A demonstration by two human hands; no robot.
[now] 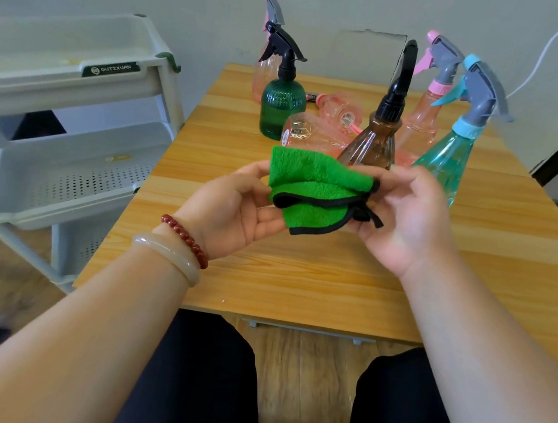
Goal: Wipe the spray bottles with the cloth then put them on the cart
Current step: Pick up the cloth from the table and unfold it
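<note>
Here the green cloth is held folded above the table, pinched on one side by the left hand and on the other by the right hand, so both hands are closed on it and neither is free. No bottle is gripped yet. The brown bottle stands upright just beyond the cloth, its long axis vertical, and is judged nearest to the right hand, whose fingertips lie close to its base; whether they touch it cannot be told from this angle. The teal bottle stands further right, the dark green bottle further back on the left, and pink bottles stand and lie between them. The cart stands well to the left, beside the table, its trays seemingly bare of bottles. A forward reach by the right hand would probably be called for, the cloth being left to the left hand.
</note>
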